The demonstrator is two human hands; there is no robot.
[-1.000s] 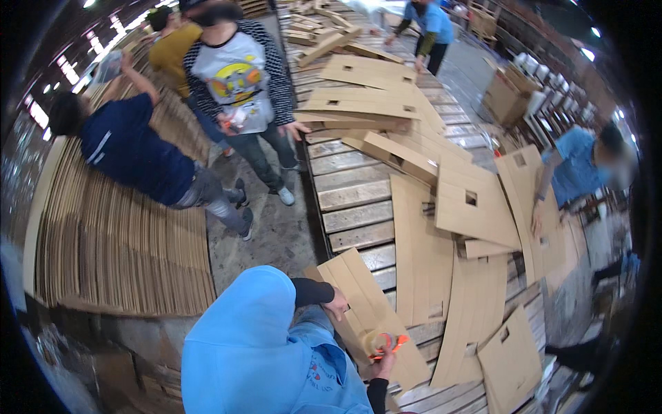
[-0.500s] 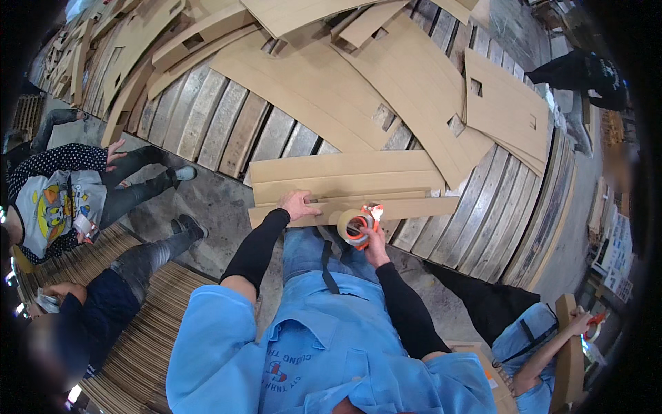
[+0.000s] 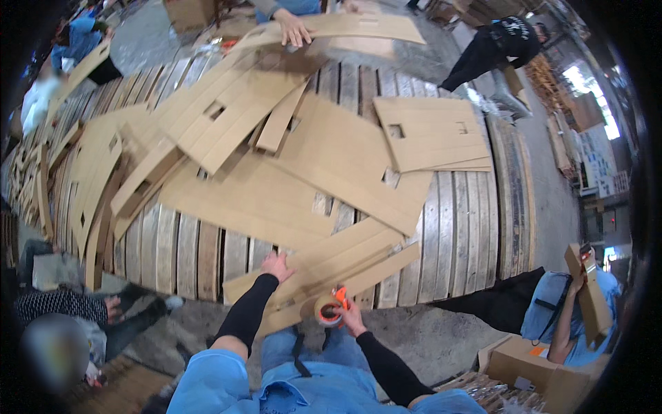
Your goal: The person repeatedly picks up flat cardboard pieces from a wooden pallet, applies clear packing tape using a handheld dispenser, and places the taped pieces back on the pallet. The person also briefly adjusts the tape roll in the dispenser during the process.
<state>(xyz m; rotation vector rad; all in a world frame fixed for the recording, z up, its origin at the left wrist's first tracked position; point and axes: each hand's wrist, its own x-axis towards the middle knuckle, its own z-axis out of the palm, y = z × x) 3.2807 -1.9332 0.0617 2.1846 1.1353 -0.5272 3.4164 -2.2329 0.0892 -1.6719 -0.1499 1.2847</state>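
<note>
A folded cardboard piece (image 3: 324, 265) lies at the near edge of the slatted wooden table, slanting up to the right, with its long flaps partly raised. My left hand (image 3: 277, 266) grips its left part, fingers bent over the board; the fingertips show only partly. In my right hand (image 3: 353, 317) is an orange tape dispenser (image 3: 339, 298) with a roll of tape (image 3: 327, 312), closed round its handle. The dispenser is just in front of the piece's near edge; whether it touches the board I cannot tell.
Flat cardboard sheets (image 3: 255, 193) with cut-out slots overlap across the slatted table (image 3: 441, 234). Opposite, another person's hand (image 3: 293, 29) rests on a sheet. At right a person holds a long cardboard piece (image 3: 589, 297) near an open carton (image 3: 514, 355). Others stand at left.
The view has tipped up, showing more of the far side. The folded cardboard piece has turned, its right end swinging away from me. Both hands keep their holds.
</note>
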